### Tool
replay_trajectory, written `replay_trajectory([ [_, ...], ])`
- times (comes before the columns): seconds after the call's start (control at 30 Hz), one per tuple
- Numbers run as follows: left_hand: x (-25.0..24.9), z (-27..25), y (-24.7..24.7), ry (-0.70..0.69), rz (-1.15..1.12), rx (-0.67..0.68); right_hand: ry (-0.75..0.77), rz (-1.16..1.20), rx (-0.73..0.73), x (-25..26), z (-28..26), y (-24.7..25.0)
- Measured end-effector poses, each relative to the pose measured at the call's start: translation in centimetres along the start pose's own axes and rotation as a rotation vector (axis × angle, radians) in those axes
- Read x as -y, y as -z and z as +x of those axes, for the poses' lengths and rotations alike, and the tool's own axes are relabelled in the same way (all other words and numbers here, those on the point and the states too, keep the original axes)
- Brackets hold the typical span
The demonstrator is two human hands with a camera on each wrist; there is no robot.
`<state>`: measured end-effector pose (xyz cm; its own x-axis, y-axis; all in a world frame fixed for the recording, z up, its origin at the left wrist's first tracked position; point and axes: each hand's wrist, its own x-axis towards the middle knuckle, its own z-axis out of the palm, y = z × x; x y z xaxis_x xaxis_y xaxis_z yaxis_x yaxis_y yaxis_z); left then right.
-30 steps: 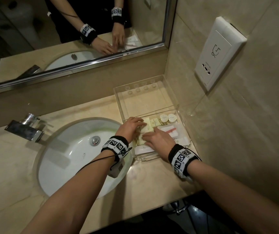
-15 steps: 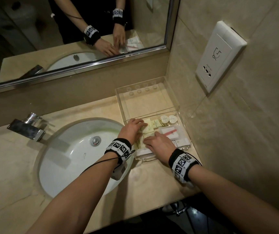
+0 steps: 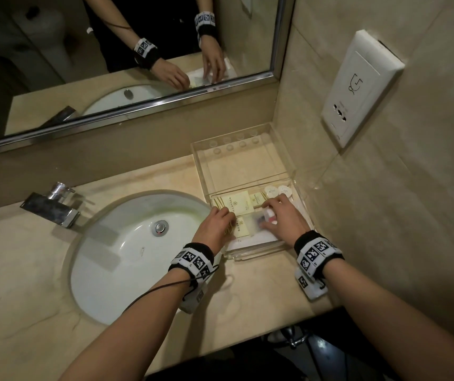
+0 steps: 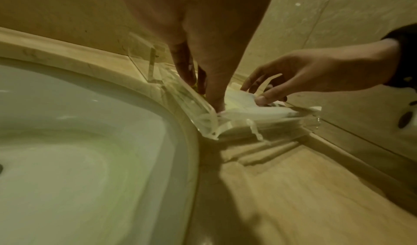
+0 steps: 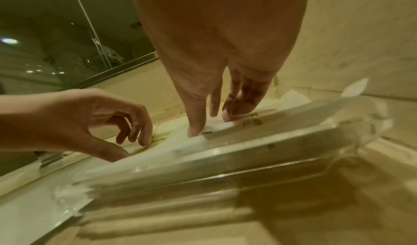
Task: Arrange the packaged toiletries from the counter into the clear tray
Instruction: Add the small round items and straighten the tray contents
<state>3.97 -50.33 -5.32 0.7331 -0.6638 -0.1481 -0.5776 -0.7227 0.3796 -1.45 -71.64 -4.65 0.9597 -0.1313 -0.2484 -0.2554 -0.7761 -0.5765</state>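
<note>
A white oval basin (image 3: 127, 251) is sunk into the beige marble table (image 3: 22, 312), its metal drain (image 3: 160, 227) near the back. A chrome tap (image 3: 51, 207) stands at the basin's back left. A framed mirror (image 3: 55, 50) runs along the back wall. On the tiled right wall hangs a white socket panel (image 3: 360, 86).

Beige marble counter (image 3: 22, 312), white sink (image 3: 127, 259), chrome faucet (image 3: 51, 207), mirror (image 3: 83, 50), wall outlet panel (image 3: 357, 86)
</note>
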Motion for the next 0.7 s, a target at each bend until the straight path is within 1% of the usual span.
replay_trajectory([
  [0.07,-0.2,0.0,0.1,-0.002,-0.037,-0.006,0.026,0.036,-0.025,-0.1,-0.3,0.3],
  [0.13,-0.4,0.1,0.4,-0.007,-0.105,-0.017,0.044,0.101,-0.098,-0.2,-0.9,1.0],
  [0.17,-0.6,0.0,0.4,-0.017,-0.138,0.0,0.038,0.128,-0.12,-0.3,-1.4,1.3],
  [0.2,-0.8,0.0,0.5,-0.033,-0.16,0.028,0.016,0.141,-0.115,-0.5,-1.8,1.5],
  [0.3,-1.4,-0.4,0.2,-0.049,-0.186,0.095,-0.096,0.11,-0.029,-1.4,-3.1,1.7],
  [0.33,-1.5,-0.5,0.0,-0.036,-0.194,0.101,-0.13,0.082,-0.02,-1.9,-3.4,1.5],
  [0.4,-1.8,-0.8,-0.3,-0.002,-0.205,0.094,-0.177,0.052,-0.05,-2.7,-3.8,1.2],
  [0.57,-2.2,-0.9,-1.0,0.098,-0.258,0.054,-0.219,-0.014,-0.181,-3.3,-4.1,1.0],
  [0.7,-2.8,-0.7,-1.2,0.125,-0.286,0.038,-0.259,-0.065,-0.207,-3.3,-4.0,0.7],
])
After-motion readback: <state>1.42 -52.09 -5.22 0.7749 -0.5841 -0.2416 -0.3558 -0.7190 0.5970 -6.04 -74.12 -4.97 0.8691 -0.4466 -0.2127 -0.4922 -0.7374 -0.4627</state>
